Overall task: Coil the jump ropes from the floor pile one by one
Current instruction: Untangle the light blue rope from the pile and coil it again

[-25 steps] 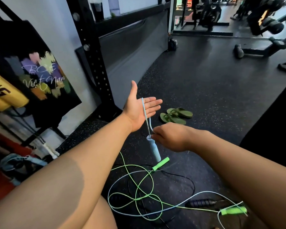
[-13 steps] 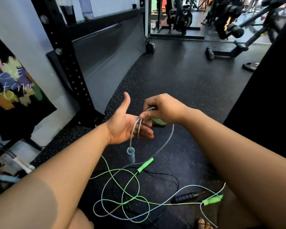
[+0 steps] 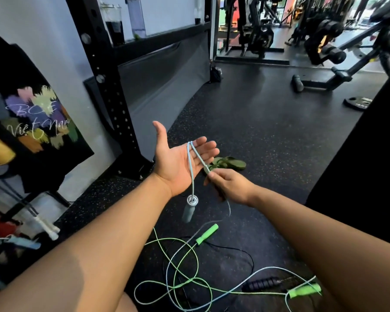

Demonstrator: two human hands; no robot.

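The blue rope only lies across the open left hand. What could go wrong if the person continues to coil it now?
1. The left hand is flat, so nothing grips the blue rope. The hanging handle could pull the loop off the fingers.
2. On the floor, the same rope crosses the green rope and lies near the black rope. When the right hand pulls, it may drag or knot them.

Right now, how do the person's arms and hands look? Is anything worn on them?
The left hand and right hand wear no gloves, and no ring, watch or wristband is visible. Both arms are bare up to the frame edge: no sleeves show.
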